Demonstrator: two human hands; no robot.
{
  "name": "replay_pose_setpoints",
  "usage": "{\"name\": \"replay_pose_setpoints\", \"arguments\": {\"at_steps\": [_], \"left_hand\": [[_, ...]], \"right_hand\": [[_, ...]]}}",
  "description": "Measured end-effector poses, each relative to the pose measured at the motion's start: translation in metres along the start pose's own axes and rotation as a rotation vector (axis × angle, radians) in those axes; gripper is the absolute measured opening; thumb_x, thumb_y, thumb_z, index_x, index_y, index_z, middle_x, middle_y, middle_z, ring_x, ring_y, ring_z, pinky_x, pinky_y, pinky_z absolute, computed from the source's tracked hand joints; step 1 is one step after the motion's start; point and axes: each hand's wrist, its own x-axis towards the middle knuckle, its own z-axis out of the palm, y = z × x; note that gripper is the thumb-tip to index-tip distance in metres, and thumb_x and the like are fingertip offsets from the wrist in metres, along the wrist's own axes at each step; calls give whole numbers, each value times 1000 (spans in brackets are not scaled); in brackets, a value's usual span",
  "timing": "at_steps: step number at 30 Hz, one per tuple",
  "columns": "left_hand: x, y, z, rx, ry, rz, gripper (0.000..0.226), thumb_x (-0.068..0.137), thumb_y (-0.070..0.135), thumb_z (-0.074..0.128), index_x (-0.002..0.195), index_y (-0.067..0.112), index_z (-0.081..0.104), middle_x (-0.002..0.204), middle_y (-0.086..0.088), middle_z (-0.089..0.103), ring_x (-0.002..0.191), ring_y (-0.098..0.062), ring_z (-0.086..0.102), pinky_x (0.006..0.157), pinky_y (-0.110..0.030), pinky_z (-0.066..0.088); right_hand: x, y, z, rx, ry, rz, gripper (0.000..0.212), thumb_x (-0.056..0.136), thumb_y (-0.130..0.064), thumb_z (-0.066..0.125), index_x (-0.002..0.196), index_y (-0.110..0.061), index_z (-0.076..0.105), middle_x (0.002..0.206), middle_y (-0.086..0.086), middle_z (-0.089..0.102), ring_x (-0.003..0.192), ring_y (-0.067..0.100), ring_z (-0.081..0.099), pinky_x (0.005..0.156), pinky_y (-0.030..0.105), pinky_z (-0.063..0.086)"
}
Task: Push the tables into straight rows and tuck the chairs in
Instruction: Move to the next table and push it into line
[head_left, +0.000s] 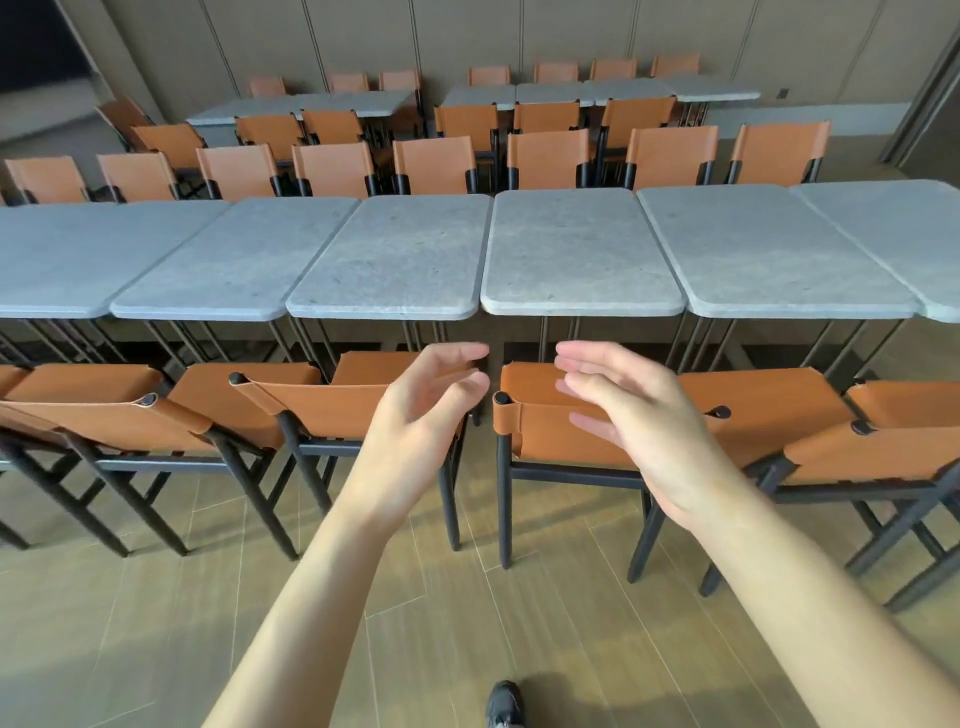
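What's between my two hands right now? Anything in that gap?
Neither hand holds anything. Between the left hand and right hand, the head view shows the gap between two chair backs, with table legs behind.

Chairs (571, 415) before tables (576, 249)

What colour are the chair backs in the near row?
Orange-brown leather on the chair backs, with black frames; seen in the head view.
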Motion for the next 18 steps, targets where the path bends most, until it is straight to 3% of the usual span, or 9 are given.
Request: {"name": "replay_pose_setpoints", "arguments": {"at_steps": [6,13,18], "left_hand": [[-32,1,-31,31,67,-13,35,91,42,53,123,36,66,123,19,68,120,4,60,106,-32,45],[-56,-10,-85,40,130,-27,34,92,41,52,122,34,67,120,20,69,117,3,62,102,-30,46],[-63,-26,-143,72,183,-65,21,104,29,56,121,35,68,121,22,68,120,5,58,111,-35,44]], "right_hand": [[-16,-11,31,15,-47,-23,24,98,-17,60,116,-30,71,119,-10,71,114,5,65,102,42,53],[-12,-13,95,-15,-136,-14,21,99,-16,60,112,-28,71,115,-11,72,112,4,65,103,42,52],[0,-12,161,-40,-192,-21,19,98,-19,61,109,-30,73,113,-13,72,112,4,65,101,41,54]]}}
